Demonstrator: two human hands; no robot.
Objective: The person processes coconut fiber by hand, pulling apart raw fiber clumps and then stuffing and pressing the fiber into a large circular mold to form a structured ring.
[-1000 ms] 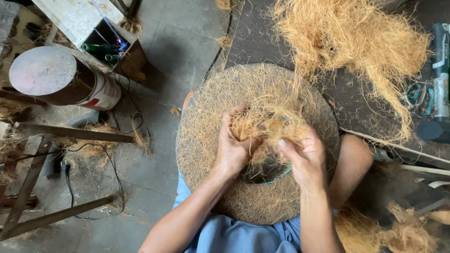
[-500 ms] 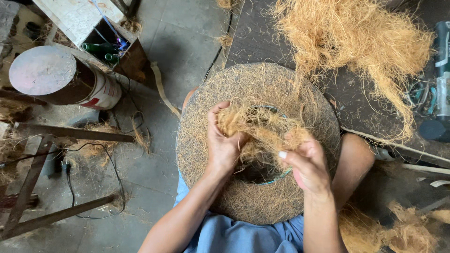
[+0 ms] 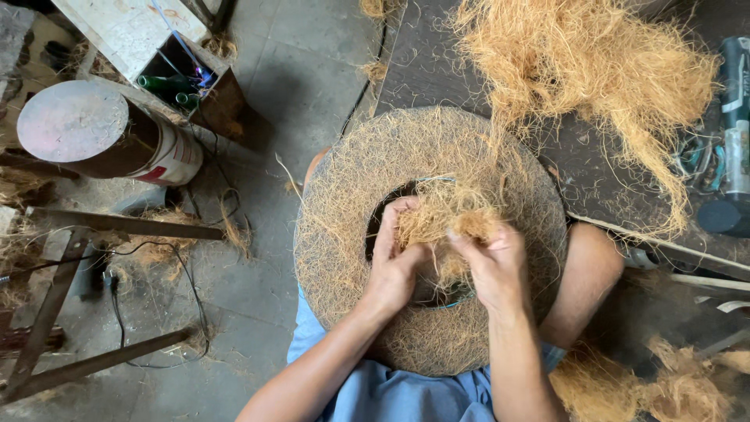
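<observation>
Ring opening: the dark hole of the coir ring (image 3: 351,234) was mostly filled by both hands and a tuft of fibre (image 3: 445,219).
Left of ring: bare concrete floor (image 3: 305,86) lay open.
Far left: a metal drum (image 3: 101,137) and rusty bars (image 3: 117,225) blocked passage.
Ahead right: a loose fibre heap (image 3: 594,70) covered the counter (image 3: 437,62).
Right edge: tools (image 3: 734,101) crowded the counter.

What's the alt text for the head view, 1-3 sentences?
Seen from above, two bare hands, left and right, pinch a tuft of golden fibre at the central hole of a round fibre ring resting on the person's lap. A loose fibre pile lies on a dark board ahead; a metal drum stands to the left.
</observation>
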